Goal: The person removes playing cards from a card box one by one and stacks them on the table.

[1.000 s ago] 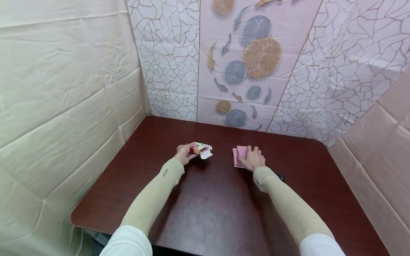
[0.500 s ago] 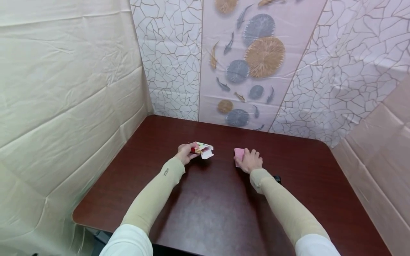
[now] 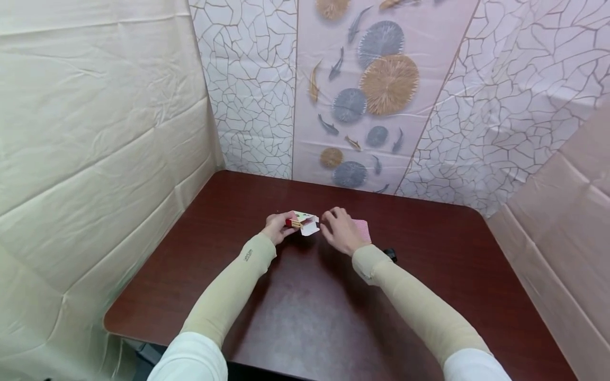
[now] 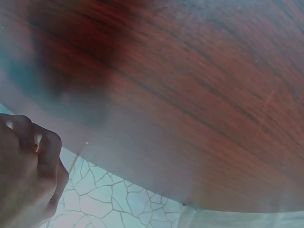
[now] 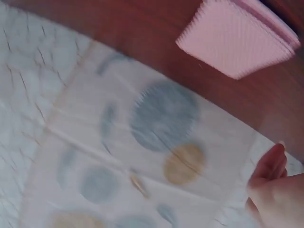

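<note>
My left hand [image 3: 275, 227] grips a small carton [image 3: 310, 226] between thumb and fingers, just above the table. The carton is white with red and yellow parts, and its flaps stand out at the right end. My right hand [image 3: 339, 230] is close to that open end, fingers loosely bent, with nothing seen in them. Behind it on the table lies a pink patterned stack of cards [image 3: 363, 230], partly hidden by the hand. The right wrist view shows the stack [image 5: 237, 40] apart from the right hand [image 5: 270, 183]. The left wrist view catches only the left hand's knuckles [image 4: 38, 166].
The dark red-brown table [image 3: 286, 301] has a rounded corner at each far side. Cream cloth [image 3: 105, 132] hangs along the left, and a patterned cloth [image 3: 333, 106] with fish and round shapes hangs behind the far edge. A dark band [image 3: 391, 255] shows at the right wrist.
My right hand first brought the spread cards into a tighter stack, then left them and moved left toward the carton. The left hand and carton have stayed nearly still.
</note>
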Available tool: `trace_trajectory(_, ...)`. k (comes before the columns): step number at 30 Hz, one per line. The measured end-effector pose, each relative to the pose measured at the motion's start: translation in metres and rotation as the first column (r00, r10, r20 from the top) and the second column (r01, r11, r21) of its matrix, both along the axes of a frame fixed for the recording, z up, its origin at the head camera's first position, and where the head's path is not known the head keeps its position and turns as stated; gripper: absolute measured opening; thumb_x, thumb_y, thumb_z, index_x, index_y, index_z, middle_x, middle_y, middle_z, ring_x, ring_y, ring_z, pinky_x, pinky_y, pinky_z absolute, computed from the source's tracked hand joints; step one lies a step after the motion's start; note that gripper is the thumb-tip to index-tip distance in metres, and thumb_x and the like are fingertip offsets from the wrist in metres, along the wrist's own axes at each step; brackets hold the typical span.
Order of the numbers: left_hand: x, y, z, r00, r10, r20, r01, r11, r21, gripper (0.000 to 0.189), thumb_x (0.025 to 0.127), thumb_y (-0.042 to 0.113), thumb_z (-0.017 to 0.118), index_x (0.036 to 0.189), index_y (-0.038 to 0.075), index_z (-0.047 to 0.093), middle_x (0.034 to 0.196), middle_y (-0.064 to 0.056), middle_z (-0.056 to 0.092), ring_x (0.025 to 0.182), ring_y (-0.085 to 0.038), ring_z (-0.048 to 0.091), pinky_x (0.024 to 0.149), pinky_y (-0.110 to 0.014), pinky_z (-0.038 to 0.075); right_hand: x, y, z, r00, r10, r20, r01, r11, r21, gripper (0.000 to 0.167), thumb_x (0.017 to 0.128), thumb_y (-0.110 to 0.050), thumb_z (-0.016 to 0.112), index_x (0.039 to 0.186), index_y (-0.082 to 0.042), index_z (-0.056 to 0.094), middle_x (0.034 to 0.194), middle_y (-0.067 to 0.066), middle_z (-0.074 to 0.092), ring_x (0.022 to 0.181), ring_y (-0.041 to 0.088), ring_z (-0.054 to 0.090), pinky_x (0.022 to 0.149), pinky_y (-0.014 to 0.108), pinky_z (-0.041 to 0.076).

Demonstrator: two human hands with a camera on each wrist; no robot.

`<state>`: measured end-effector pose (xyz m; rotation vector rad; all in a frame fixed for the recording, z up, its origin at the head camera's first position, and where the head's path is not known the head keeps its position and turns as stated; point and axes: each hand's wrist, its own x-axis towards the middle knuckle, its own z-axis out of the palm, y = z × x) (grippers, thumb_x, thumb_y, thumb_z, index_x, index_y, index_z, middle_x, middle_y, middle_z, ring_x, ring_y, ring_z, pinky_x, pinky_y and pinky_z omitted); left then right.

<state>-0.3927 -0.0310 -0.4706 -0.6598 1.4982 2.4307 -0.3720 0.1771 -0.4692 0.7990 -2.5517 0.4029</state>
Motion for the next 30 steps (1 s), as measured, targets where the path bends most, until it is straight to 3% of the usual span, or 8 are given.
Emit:
trace_trajectory(2,0.001,0.001,0.002,1.000,-0.013,-0.013,0.013,1.000,-0.003,0.043,0.091,0.004,0.059,0.132,-0.007,0.050,0.128,-0.020,0.056,0.101,-0.025,0.059,0.099,-0.041,0.051,0.001,-0.011,0.001,0.998,0.061,-0.020,-0.061,0.998,0.015,0.019,0.088,-0.015,0.063,0.105,-0.006,0.066,0.105,0.017,0.058,0.097,0.034,0.052,0.082,0.047,0.048)
trace_trajectory(5,0.003,0.003,0.005,0.998,-0.053,-0.040,0.053,0.999,-0.001,0.045,0.092,0.005,0.058,0.134,-0.006,0.047,0.130,-0.021,0.055,0.104,-0.026,0.059,0.101,-0.040,0.050,0.001,-0.021,0.002,0.997,0.070,0.013,-0.071,0.994,0.079,0.026,0.087,-0.013,0.062,0.112,-0.007,0.067,0.117,0.021,0.057,0.104,0.036,0.051,0.085,0.049,0.048)
trace_trajectory(9,0.002,0.003,0.006,0.991,-0.113,-0.066,0.114,0.994,-0.002,0.044,0.096,0.007,0.055,0.136,-0.005,0.044,0.133,-0.022,0.053,0.115,-0.029,0.056,0.104,-0.042,0.047,-0.001,-0.030,0.000,0.996,0.051,0.077,-0.064,0.982,0.177,0.020,0.089,-0.013,0.057,0.105,-0.007,0.067,0.133,0.028,0.050,0.115,0.041,0.048,0.090,0.053,0.048)
trace_trajectory(12,-0.001,0.001,0.006,0.987,-0.141,-0.073,0.141,0.990,-0.010,0.042,0.097,0.009,0.054,0.135,-0.005,0.046,0.133,-0.021,0.052,0.119,-0.029,0.053,0.105,-0.043,0.046,-0.003,-0.031,-0.002,0.996,0.057,0.072,-0.070,0.979,0.193,0.012,0.089,-0.010,0.056,0.094,-0.005,0.066,0.134,0.029,0.049,0.116,0.043,0.049,0.091,0.054,0.048)
trace_trajectory(16,-0.001,-0.003,0.006,0.989,-0.126,-0.079,0.126,0.992,-0.004,0.042,0.096,0.009,0.055,0.134,-0.006,0.047,0.133,-0.022,0.052,0.117,-0.029,0.055,0.104,-0.043,0.047,-0.001,-0.031,-0.002,0.996,0.067,0.065,-0.076,0.985,0.158,0.016,0.090,-0.008,0.057,0.102,-0.007,0.068,0.131,0.026,0.054,0.112,0.041,0.052,0.092,0.052,0.048)
trace_trajectory(20,0.000,-0.012,0.005,0.997,-0.045,-0.067,0.046,0.999,0.013,0.045,0.094,0.007,0.058,0.136,-0.003,0.043,0.133,-0.022,0.052,0.111,-0.029,0.057,0.102,-0.043,0.049,0.001,-0.034,0.000,0.990,0.066,0.121,-0.077,0.993,0.085,0.027,0.091,-0.009,0.059,0.116,-0.011,0.069,0.128,0.021,0.056,0.108,0.037,0.058,0.092,0.049,0.051)
trace_trajectory(23,0.000,-0.016,0.004,0.999,0.001,-0.052,0.000,1.000,0.024,0.048,0.093,0.005,0.058,0.137,-0.002,0.040,0.132,-0.022,0.053,0.110,-0.029,0.057,0.102,-0.044,0.049,0.002,-0.038,0.004,0.983,0.066,0.174,-0.073,0.997,0.032,0.028,0.089,-0.018,0.063,0.115,-0.012,0.069,0.125,0.018,0.057,0.104,0.034,0.062,0.089,0.046,0.053)
trace_trajectory(30,0.000,-0.017,0.004,0.999,-0.028,-0.043,0.028,1.000,-0.006,0.052,0.093,0.006,0.058,0.141,-0.001,0.039,0.130,-0.020,0.055,0.109,-0.027,0.060,0.099,-0.041,0.051,0.005,-0.043,0.006,0.974,0.039,0.223,-0.037,0.999,-0.015,0.044,0.087,-0.048,0.065,0.106,-0.009,0.068,0.117,0.012,0.057,0.091,0.025,0.063,0.080,0.039,0.055)
